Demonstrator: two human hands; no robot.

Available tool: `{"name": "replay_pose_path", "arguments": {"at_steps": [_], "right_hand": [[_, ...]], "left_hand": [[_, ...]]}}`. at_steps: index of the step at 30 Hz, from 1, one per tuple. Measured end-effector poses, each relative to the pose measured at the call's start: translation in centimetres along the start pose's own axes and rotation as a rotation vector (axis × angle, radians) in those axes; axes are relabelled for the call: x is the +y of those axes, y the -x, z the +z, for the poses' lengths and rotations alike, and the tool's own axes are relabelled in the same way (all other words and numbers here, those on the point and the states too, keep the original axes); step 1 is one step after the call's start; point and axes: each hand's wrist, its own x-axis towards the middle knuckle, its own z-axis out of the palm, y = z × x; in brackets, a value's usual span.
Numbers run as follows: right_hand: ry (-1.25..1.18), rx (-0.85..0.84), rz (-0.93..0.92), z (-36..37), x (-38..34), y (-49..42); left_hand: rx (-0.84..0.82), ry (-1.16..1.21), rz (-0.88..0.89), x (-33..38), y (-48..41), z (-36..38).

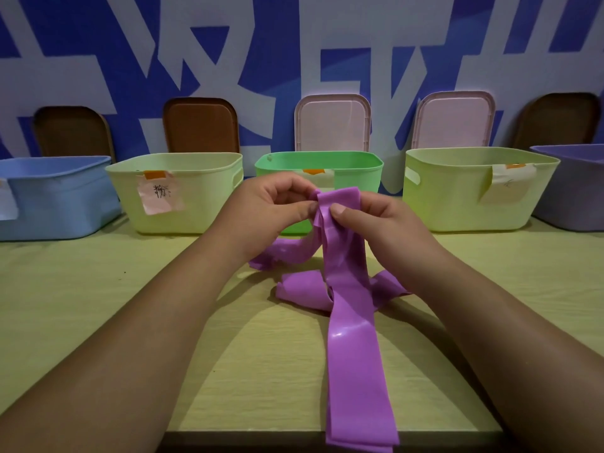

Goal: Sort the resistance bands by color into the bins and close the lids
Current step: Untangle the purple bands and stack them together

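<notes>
entry, left to right, as i read it from my console.

1. blue bin (49,197): far left on the desk (98,289), open. a brown lid (72,132) leans on the wall behind it.
2. pale yellow bin (183,204): open, with a pink paper label. a second brown lid (201,125) stands behind.
3. left hand (271,204): its fingers (302,209) are clamped on the top fold of the purple band (349,305), thumb against forefinger.
4. green bin (359,171): open, directly behind both hands. a pink lid (331,124) stands behind.
5. purple band: held up by its top end in front of the green bin. its long axis runs from the pinch straight toward me, down onto the desk and over the near edge, where the tail hangs off. more purple loops lie bunched under the wrists; i cannot tell whether they are the same band.
6. right hand (376,220): thumb pressed on the band just beside the left pinch, the other digits curled behind it, so it grips too.
7. second pale yellow bin (457,197): open, label unreadable. a second pink lid (454,119) stands behind.
8. lilac bin (575,191): far right, cut by the frame. a third brown lid (559,120) stands behind.

note: i judge the lilac bin the colour match. it lies well to the right of the grip, nearer the right hand. the trailing tail likely needs gathering first.
</notes>
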Motion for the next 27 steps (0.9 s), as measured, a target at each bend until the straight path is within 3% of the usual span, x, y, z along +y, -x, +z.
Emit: {"name": "replay_pose_path", "arguments": {"at_steps": [5,9,13,20,24,27], "right_hand": [[-0.073,-0.001,-0.018,-0.4,0.0,-0.2],[-0.317,0.001,0.041,-0.5,-0.5,-0.2],[-0.505,0.074,0.085,-0.6,-1.2,-0.1],[-0.505,0.106,0.051,-0.4,-1.1,-0.2],[-0.495,0.111,0.036,-0.5,-1.3,-0.2],[-0.487,0.117,0.046,-0.7,-1.6,0.0]], "left_hand": [[-0.002,0.009,-0.006,-0.2,0.0,-0.3],[-0.034,0.127,-0.039,-0.3,0.1,-0.5],[-0.066,0.098,-0.02,-0.1,0.2,-1.1],[-0.126,-0.22,-0.005,0.1,0.3,-1.8],[-0.136,-0.106,-0.019,0.4,0.1,-2.1],[-0.202,0.031,-0.192,-0.3,-0.1,-2.2]]}}
